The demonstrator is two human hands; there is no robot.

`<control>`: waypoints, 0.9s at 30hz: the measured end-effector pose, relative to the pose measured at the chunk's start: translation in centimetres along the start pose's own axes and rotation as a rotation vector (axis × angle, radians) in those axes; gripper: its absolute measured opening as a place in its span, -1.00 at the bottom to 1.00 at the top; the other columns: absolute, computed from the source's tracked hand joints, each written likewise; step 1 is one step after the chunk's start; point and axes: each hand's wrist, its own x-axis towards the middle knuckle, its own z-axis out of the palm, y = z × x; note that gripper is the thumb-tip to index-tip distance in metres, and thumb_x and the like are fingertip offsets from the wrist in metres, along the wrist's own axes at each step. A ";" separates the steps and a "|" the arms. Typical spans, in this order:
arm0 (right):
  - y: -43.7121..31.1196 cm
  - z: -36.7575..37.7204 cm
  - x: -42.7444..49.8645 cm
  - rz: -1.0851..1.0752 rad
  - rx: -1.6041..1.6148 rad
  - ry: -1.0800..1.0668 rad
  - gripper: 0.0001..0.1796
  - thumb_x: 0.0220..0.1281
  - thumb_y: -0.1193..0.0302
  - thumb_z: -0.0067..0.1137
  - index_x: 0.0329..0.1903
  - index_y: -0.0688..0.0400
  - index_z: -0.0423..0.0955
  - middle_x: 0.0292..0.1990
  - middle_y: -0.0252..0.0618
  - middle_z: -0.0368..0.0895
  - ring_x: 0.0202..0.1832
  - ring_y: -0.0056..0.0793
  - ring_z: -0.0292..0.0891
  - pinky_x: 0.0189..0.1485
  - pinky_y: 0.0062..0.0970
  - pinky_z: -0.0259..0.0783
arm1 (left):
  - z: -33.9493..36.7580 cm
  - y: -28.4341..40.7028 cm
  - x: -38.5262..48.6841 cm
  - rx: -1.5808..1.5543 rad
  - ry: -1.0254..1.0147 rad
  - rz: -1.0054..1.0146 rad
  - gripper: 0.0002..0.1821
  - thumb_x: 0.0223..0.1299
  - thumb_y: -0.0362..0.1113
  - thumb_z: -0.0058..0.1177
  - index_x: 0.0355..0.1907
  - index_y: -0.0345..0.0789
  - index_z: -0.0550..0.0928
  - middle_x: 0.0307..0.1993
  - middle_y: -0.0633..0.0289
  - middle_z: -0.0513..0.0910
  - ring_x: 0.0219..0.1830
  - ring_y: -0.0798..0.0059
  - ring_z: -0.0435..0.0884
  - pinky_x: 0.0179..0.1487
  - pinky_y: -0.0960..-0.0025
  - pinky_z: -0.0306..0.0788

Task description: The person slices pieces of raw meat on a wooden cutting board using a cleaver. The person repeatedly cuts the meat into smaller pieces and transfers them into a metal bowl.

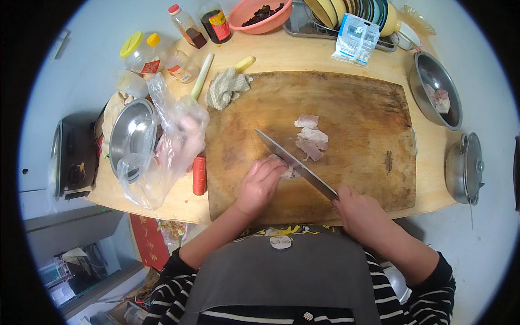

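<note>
My right hand grips the handle of a kitchen knife, whose long blade slants up and left over a wooden cutting board. Beside the blade, my left hand holds down a small piece of pale meat with bent fingers; the hand and blade partly hide it. Several cut pieces of meat lie on the board beyond the knife. A crumpled grey-white cloth rests at the board's far left corner.
Left of the board are a carrot piece, a clear plastic bag of meat and a steel bowl. Bottles and a pink basin stand behind. On the right are a steel bowl with meat and a lidded pot.
</note>
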 end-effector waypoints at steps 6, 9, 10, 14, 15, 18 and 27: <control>-1.9 0.7 4.9 -0.067 0.027 0.115 -0.86 0.26 0.55 -0.10 -0.14 0.28 0.25 -0.29 0.16 0.59 -0.24 0.18 0.60 -0.22 0.02 0.50 | 0.1 0.3 0.1 -0.008 0.018 -0.010 -0.74 -0.01 -0.56 0.22 -0.18 -0.36 0.68 -0.13 0.19 0.64 -0.07 0.22 0.61 0.03 0.27 0.53; -1.0 0.8 4.2 -0.027 0.041 0.062 -0.84 0.39 0.44 -0.08 -0.11 0.26 0.25 -0.29 0.15 0.57 -0.28 0.19 0.56 -0.24 0.05 0.45 | 0.0 0.2 -0.5 -0.001 0.030 -0.044 -0.73 -0.01 -0.55 0.23 -0.18 -0.37 0.68 -0.13 0.19 0.64 -0.08 0.22 0.61 0.02 0.27 0.53; -0.3 0.3 3.6 0.005 0.048 0.009 -0.81 0.45 0.38 -0.06 -0.09 0.24 0.24 -0.28 0.14 0.56 -0.31 0.20 0.55 -0.26 0.06 0.43 | 0.0 0.1 -0.5 0.006 0.042 -0.059 -0.73 -0.01 -0.55 0.23 -0.17 -0.37 0.68 -0.13 0.18 0.64 -0.08 0.22 0.62 0.02 0.27 0.54; 0.6 -0.8 0.2 -0.022 -0.024 0.146 -0.84 0.38 0.43 -0.04 -0.11 0.24 0.27 -0.30 0.09 0.57 -0.34 0.15 0.56 -0.31 0.01 0.46 | 0.0 0.1 -0.2 0.067 0.042 0.045 -0.73 -0.02 -0.55 0.24 -0.17 -0.37 0.69 -0.12 0.17 0.64 -0.07 0.22 0.62 -0.01 0.28 0.55; 0.2 -1.0 -0.2 -0.017 -0.070 0.155 -0.85 0.31 0.48 -0.03 -0.13 0.24 0.27 -0.33 0.07 0.56 -0.37 0.11 0.59 -0.33 -0.01 0.49 | -0.1 0.0 -0.2 0.073 0.038 0.053 -0.72 -0.02 -0.54 0.25 -0.17 -0.37 0.70 -0.12 0.17 0.65 -0.07 0.22 0.62 -0.01 0.28 0.56; -0.9 -1.4 -1.2 -0.051 -0.178 0.174 -0.84 0.23 0.55 -0.03 -0.14 0.24 0.28 -0.35 0.02 0.56 -0.43 0.03 0.61 -0.40 -0.08 0.52 | -0.1 -0.2 -0.4 0.056 0.046 0.052 -0.71 -0.03 -0.54 0.27 -0.16 -0.36 0.70 -0.12 0.18 0.65 -0.08 0.22 0.63 -0.03 0.29 0.56; -1.3 -1.1 -2.0 -0.102 -0.182 0.147 -0.83 0.19 0.57 -0.03 -0.16 0.24 0.29 -0.31 -0.04 0.51 -0.46 -0.02 0.62 -0.45 -0.15 0.54 | -0.2 -0.1 -0.4 0.033 0.057 0.042 -0.73 -0.02 -0.53 0.28 -0.17 -0.36 0.70 -0.14 0.18 0.65 -0.16 0.23 0.63 -0.11 0.29 0.56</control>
